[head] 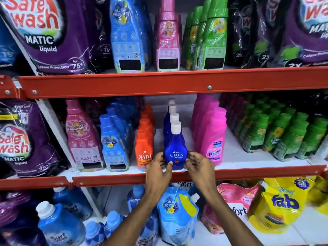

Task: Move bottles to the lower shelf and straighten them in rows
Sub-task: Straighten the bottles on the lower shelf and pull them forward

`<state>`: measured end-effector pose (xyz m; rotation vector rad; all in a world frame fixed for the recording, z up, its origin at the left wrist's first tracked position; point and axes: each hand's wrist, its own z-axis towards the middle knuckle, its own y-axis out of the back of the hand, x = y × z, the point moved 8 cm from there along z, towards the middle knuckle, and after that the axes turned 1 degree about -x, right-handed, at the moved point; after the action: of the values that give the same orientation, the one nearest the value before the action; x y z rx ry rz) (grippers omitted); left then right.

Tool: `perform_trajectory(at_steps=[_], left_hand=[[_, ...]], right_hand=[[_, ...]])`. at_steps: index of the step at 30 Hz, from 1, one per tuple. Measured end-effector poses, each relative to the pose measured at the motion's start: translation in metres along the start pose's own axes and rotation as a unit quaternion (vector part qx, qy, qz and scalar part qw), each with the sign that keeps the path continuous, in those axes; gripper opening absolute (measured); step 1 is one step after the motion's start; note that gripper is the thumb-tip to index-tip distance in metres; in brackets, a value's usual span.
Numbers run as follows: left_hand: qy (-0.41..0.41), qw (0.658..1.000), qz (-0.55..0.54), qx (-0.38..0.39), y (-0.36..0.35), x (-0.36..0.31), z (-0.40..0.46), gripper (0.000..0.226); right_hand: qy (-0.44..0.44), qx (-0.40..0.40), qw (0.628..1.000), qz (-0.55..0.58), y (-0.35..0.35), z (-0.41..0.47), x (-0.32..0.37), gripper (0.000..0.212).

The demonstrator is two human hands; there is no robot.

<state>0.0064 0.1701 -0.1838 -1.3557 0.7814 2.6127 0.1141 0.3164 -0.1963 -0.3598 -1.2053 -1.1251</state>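
Blue glossy plastic, the front Ujala bottle (175, 153) stands upright at the shelf lip (248, 172), centre of frame, heading a single-file row. Left hand (158, 172) and right hand (201, 168) cup its lower body, fingers touching either side. It looks rigid, light, perhaps slick; low on the belly seems safest. Neighbours read Revive (144, 150), Vanish (213, 139).

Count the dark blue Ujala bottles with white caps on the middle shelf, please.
4, in one row front to back: the front Ujala bottle, between both hands, then three white caps behind it. More may be hidden behind.
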Motion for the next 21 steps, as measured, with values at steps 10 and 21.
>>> perform_trajectory(at_steps=[10,21], left_hand=[[-0.047,0.989,-0.002,-0.141,0.016,-0.016,-0.026,0.036],[-0.035,0.995,0.036,0.087,-0.109,-0.054,-0.004,0.054]], right_hand=[[0.029,-0.189,0.980,0.047,0.064,-0.030,0.010,0.018],[0.003,-0.018,0.987,-0.159,0.103,0.021,-0.035,0.034]])
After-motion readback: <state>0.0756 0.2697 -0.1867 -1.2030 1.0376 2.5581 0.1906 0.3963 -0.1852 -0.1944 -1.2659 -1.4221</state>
